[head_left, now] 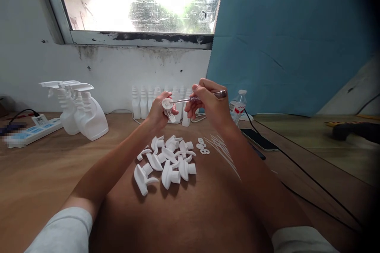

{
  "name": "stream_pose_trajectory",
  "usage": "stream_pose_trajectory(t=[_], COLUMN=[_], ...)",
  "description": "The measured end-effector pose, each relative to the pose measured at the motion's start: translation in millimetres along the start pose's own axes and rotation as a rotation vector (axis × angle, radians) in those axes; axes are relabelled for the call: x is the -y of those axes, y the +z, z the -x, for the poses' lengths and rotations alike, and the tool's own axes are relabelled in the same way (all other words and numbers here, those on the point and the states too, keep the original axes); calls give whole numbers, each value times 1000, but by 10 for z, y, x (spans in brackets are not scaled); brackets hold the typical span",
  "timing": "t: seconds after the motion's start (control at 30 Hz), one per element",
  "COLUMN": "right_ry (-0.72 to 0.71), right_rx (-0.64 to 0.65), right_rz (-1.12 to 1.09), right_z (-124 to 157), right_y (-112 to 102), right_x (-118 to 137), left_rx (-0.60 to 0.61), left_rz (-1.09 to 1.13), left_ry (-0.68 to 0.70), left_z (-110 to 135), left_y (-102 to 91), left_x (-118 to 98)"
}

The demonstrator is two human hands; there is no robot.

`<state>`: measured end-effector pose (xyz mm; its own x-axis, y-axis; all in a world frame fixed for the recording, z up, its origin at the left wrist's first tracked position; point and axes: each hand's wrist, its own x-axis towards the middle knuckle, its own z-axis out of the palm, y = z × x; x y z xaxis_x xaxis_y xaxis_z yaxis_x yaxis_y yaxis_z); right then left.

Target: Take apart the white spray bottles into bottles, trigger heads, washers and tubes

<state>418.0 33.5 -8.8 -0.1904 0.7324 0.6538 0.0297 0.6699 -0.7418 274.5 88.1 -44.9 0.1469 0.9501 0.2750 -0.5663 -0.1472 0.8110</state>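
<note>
My left hand [158, 111] is closed around a white spray-trigger head [168, 106], held up above the table with its round cap opening facing me. My right hand [208, 101] pinches a thin metal tool with a dark handle [204, 96], its tip reaching into the cap opening. Below my hands lies a pile of several white spray-trigger heads [166, 162] on the wooden table [44, 174]. A few small white rings [202, 146] and a bundle of thin clear tubes [224, 152] lie just right of the pile.
Two assembled white spray bottles [86, 112] stand at the left, beside a power strip [32, 130]. A row of white bottles [148, 101] lines the wall. A water bottle [238, 106], a phone [259, 139] and black cables [311, 178] lie to the right.
</note>
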Motion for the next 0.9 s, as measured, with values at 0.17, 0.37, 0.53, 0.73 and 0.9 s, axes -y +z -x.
stream_pose_trajectory(t=[0.17,0.37,0.53,0.73,0.9], right_ry=[46,141,226,307,257], right_rx=[96,204,280,293,329], right_rz=[-15,-44,-182,-276,-283], right_z=[-30,-86,-150,-198,-193], right_y=[-104,-151,-153,-187,-159], right_x=[23,-99,-326,-511,-559], left_rx=[27,69,144,205,256], left_rz=[-119,-143,-169,-99,-52], left_ry=[-67,-209,-351,-503,-562], left_z=[-13,-79,-110,-142,-180], left_y=[-8,-79,-117,-131,-177], left_x=[-37,12,28,33,44])
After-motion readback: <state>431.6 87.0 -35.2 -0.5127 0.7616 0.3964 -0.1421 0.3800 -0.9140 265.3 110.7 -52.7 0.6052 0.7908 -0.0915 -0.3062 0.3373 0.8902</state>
